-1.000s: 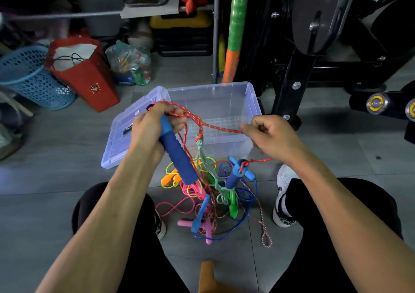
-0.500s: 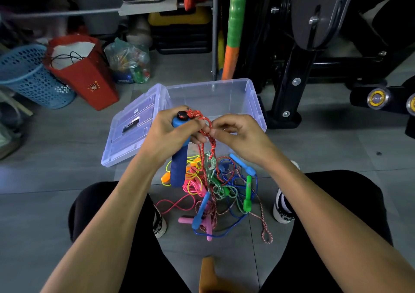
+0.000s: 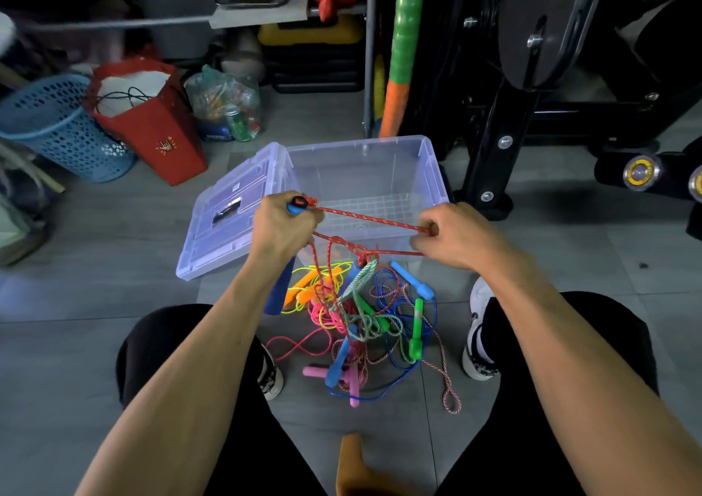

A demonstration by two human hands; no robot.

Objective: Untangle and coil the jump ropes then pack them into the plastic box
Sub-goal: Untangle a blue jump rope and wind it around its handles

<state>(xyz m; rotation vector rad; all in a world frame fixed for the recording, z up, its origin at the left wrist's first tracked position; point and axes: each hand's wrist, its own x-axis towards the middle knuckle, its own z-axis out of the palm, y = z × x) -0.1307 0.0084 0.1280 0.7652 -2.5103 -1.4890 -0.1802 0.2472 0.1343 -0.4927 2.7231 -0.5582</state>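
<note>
My left hand (image 3: 283, 229) grips a blue foam jump-rope handle (image 3: 279, 290) upright, its lower end hanging below my wrist. A red braided rope (image 3: 370, 220) runs taut from the handle's top to my right hand (image 3: 454, 235), which pinches it. A second strand of that rope returns lower down and drops into a tangled pile of ropes (image 3: 361, 320) on the floor between my feet: yellow, pink, green, blue and red cords with coloured handles. The clear plastic box (image 3: 433, 165) stands open just beyond my hands.
The box lid (image 3: 228, 210) leans off the box's left side. A red paper bag (image 3: 152, 123) and a blue basket (image 3: 57, 127) stand at the far left. Black exercise equipment (image 3: 532, 96) fills the right rear. An orange object (image 3: 351, 461) lies near my lap.
My hands were together at the handle's top half a second ago. My right hand has since pulled out to the right, drawing a length of red rope taut.
</note>
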